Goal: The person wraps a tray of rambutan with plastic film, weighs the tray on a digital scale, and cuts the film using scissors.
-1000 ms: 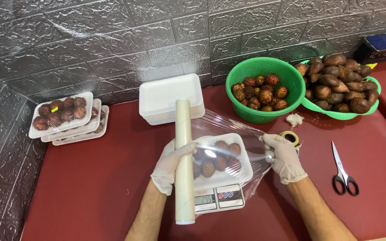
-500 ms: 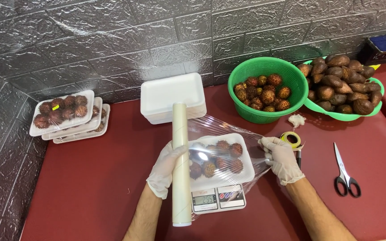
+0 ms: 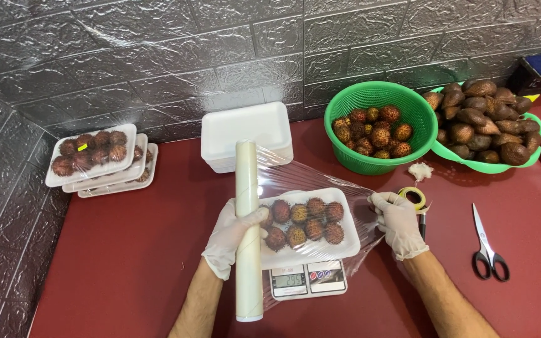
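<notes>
on red table (image 3: pixel 126 269), against grey embossed wall (image 3: pixel 158 56).

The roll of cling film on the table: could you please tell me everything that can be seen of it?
The roll of cling film is a long, pale cream cylinder, lying roughly lengthwise away from the person on the red table. The gloved left hand grips it near the middle. A clear, glossy sheet is unrolled from it to the right, stretched over the white foam tray of fruit that sits on a small scale. The gloved right hand holds the sheet's far edge.
</notes>
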